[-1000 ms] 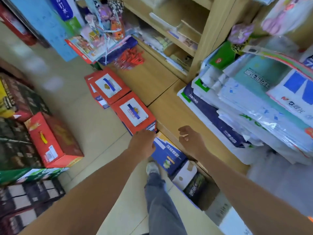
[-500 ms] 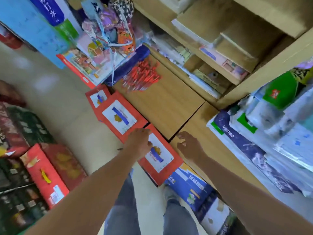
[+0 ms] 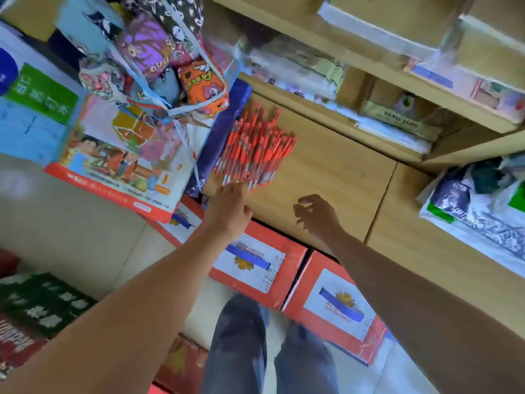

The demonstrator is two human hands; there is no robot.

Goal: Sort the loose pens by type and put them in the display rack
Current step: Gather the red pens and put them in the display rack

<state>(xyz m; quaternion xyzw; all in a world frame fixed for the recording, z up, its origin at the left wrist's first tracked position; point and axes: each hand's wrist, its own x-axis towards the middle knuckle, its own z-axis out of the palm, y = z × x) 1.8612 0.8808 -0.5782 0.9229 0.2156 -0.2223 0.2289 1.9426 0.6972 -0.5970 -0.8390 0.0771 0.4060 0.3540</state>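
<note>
A heap of several loose red-orange pens (image 3: 252,146) lies on the wooden counter (image 3: 326,177), against a blue foil-wrapped pack (image 3: 224,129). My left hand (image 3: 230,206) stretches toward the near end of the heap, its fingertips at the closest pen tips; I cannot tell if they touch. It holds nothing. My right hand (image 3: 315,214) hovers over the counter's front edge to the right of the heap, fingers loosely curled and holding nothing. No display rack is in view.
Red boxes with white labels (image 3: 255,263) stand on the floor below the counter's front. Colourful boxed sets (image 3: 119,155) and hanging patterned pouches (image 3: 170,61) crowd the left. Shelves with packaged paper (image 3: 392,118) rise behind. Bagged stationery (image 3: 477,200) sits at right.
The view has swung left and up toward the pen heap. Both hands have moved forward over the counter, and my left hand has reached the heap's near end.
</note>
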